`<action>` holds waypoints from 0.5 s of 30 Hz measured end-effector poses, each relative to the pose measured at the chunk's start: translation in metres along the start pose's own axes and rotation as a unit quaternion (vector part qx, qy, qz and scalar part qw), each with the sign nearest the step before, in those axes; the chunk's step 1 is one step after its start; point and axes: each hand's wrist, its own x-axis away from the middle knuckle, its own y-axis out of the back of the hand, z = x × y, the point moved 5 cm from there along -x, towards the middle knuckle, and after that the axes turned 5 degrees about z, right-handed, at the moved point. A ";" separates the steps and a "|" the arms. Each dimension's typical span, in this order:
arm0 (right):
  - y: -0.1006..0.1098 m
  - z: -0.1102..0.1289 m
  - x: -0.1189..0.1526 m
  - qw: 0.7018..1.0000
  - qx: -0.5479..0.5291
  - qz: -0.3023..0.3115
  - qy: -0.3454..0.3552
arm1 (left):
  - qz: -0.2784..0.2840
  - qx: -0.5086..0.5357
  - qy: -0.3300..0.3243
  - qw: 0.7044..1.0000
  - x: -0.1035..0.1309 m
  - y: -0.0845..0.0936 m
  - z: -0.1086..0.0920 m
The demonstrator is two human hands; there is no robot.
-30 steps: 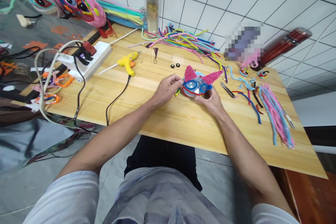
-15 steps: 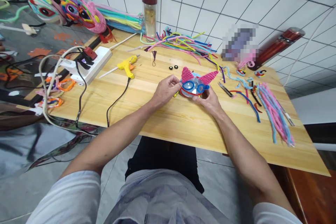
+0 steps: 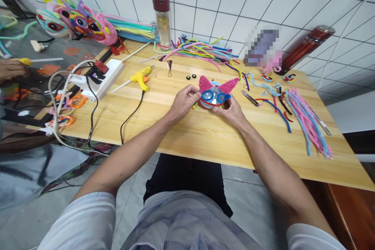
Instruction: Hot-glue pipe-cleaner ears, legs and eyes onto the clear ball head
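Between my hands is a clear plastic animal head (image 3: 215, 100) with pink pipe-cleaner ears, blue rings on its front and a red strip along its lower edge. My left hand (image 3: 186, 102) pinches its left side, thumb and forefinger together. My right hand (image 3: 232, 112) is closed around its lower right side, some fingers hidden behind it. Just beyond the head lie two small black googly eyes (image 3: 191, 77). A pair of thread snips (image 3: 250, 98) rests to the right of my right hand.
A yellow glue gun (image 3: 141, 79) with a trailing cord and a white power strip (image 3: 108, 78) lie at left. Pipe cleaners (image 3: 202, 50) are heaped at the back near a glass bottle (image 3: 162, 19). A red flask (image 3: 306, 50) leans at right. Another person's hand (image 3: 11, 70) is far left.
My view has shifted slightly. Another person's hand with a yellow glue gun has come into view at far left. My hands keep the same hold on the animal head.
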 end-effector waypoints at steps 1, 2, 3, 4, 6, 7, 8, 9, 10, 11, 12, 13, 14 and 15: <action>0.000 0.001 0.000 1.000 -0.001 0.001 0.000 | 0.002 0.000 0.011 1.000 0.001 0.001 0.000; -0.001 0.003 0.000 1.000 -0.003 0.001 0.000 | 0.006 -0.003 0.022 1.000 0.002 0.003 0.000; -0.001 0.004 0.001 1.000 -0.006 0.002 0.000 | 0.009 -0.009 0.029 0.999 0.003 0.005 0.000; -0.001 0.005 0.001 1.000 -0.009 0.002 0.001 | 0.012 -0.022 0.032 0.999 0.004 0.006 0.000; -0.002 0.008 0.001 1.000 -0.013 0.003 0.001 | 0.023 -0.071 0.030 0.997 0.006 0.009 0.000; -0.003 0.008 0.001 1.000 -0.013 0.003 0.000 | 0.031 -0.105 0.026 0.994 0.006 0.009 0.001; -0.003 0.009 0.001 1.000 -0.011 0.002 -0.002 | 0.041 -0.141 0.020 0.989 0.005 0.008 0.001; -0.003 0.009 0.001 1.000 -0.009 -0.002 -0.004 | 0.051 -0.176 0.014 0.983 0.004 0.007 0.002; -0.002 0.008 0.001 1.000 -0.006 -0.006 -0.006 | 0.060 -0.206 0.008 0.977 0.003 0.006 0.002; -0.002 0.008 0.001 1.000 -0.005 -0.011 -0.007 | 0.066 -0.229 0.002 0.971 0.001 0.005 0.002; -0.002 0.008 0.001 1.000 -0.005 -0.014 -0.007 | 0.067 -0.243 -0.006 0.968 0.000 0.004 0.002; -0.002 0.009 0.001 1.000 -0.006 -0.016 -0.007 | 0.067 -0.247 -0.013 0.967 -0.002 0.003 0.001; -0.002 0.011 0.001 1.000 -0.009 -0.016 -0.007 | 0.066 -0.245 -0.019 0.967 -0.002 0.002 0.000; -0.002 0.013 0.001 1.000 -0.014 -0.014 -0.008 | 0.065 -0.238 -0.022 0.969 -0.003 0.002 -0.002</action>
